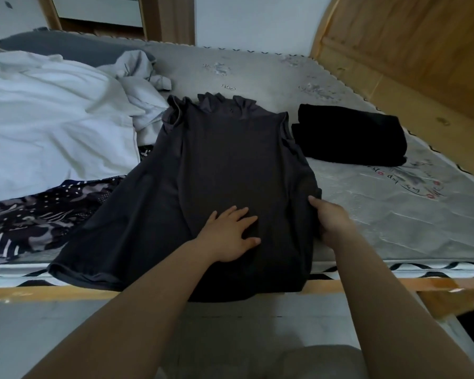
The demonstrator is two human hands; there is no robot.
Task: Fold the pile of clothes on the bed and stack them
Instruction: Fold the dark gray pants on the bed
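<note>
Dark grey top [225, 160] lying spread on the bed's near edge (hem overhanging), left hand [230, 236] pressing flat on it with fingers spread, right hand [330, 217] gripping its right edge, folded black garment [350, 135] sitting just beyond, white clothes pile [52, 116] lying to the left on the mattress [394, 209].

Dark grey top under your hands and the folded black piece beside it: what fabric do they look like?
Dark grey top: looks like a thin, soft knit, matte with a faint sheen; it lies limp with shallow creases and a ruffled collar. Folded black piece: seems thicker and matte; too dark to tell the weave.
</note>
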